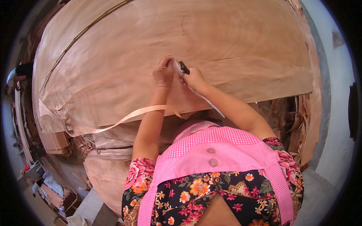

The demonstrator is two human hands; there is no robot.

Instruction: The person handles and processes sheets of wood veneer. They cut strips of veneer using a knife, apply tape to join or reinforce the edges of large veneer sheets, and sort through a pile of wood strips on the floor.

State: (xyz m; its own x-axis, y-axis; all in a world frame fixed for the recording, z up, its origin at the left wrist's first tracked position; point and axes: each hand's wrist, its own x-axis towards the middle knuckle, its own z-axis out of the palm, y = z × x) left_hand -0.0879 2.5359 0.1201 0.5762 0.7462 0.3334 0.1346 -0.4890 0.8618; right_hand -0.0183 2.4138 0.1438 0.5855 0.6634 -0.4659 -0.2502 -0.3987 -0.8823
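A large sheet of thin brown wood veneer (pixel 124 41) lies spread out in front of me. Above its middle, my left hand (pixel 163 71) is closed, its fingertips at the upper end of a narrow white strip (pixel 207 101). My right hand (pixel 193 79) is closed round a small black tool (pixel 183 67), whose exact kind I cannot make out. Past the right hand, the strip trails down toward my apron. A thin, curled ribbon of veneer (pixel 130 116) passes by my left forearm near the sheet's front edge.
A long thin stick (pixel 75 39) lies across the sheet's far left. Ragged veneer scraps (pixel 301 120) show under the right front edge. A pale wall (pixel 339 75) stands at the right. Another person's dark sleeve (pixel 24 70) appears at the far left. A grey block (pixel 90 207) sits at lower left.
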